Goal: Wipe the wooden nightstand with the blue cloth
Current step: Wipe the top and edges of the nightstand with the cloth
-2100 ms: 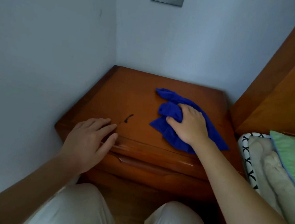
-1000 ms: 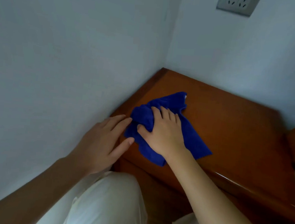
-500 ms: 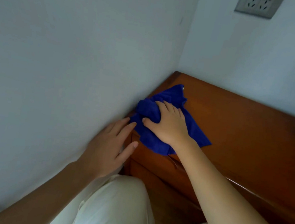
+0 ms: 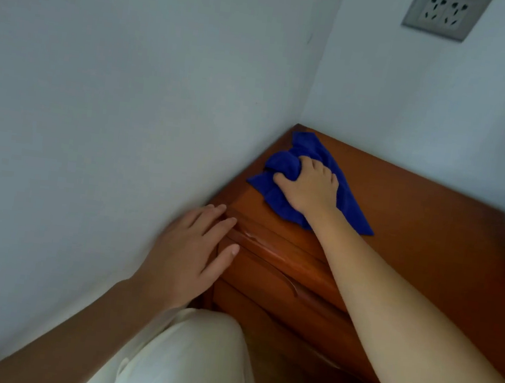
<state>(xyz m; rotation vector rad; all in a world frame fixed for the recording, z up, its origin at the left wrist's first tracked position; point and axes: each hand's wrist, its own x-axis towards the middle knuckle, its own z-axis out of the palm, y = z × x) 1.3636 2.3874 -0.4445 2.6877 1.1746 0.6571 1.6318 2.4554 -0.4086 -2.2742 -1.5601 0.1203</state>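
Note:
The blue cloth (image 4: 297, 171) lies bunched on the left side of the wooden nightstand (image 4: 422, 236), its far tip near the back left corner by the wall. My right hand (image 4: 308, 191) presses down on the cloth with the fingers curled into its folds. My left hand (image 4: 193, 254) rests flat with fingers spread against the nightstand's front left corner, beside the drawer edge, holding nothing.
White walls close in the nightstand on the left and at the back. A grey wall socket (image 4: 444, 13) sits high on the back wall. My knees in light trousers (image 4: 188, 360) are right in front of the drawers.
My right hand has pushed the cloth farther back along the left edge toward the back corner. My left hand has stayed at the front left corner. The view has shifted slightly.

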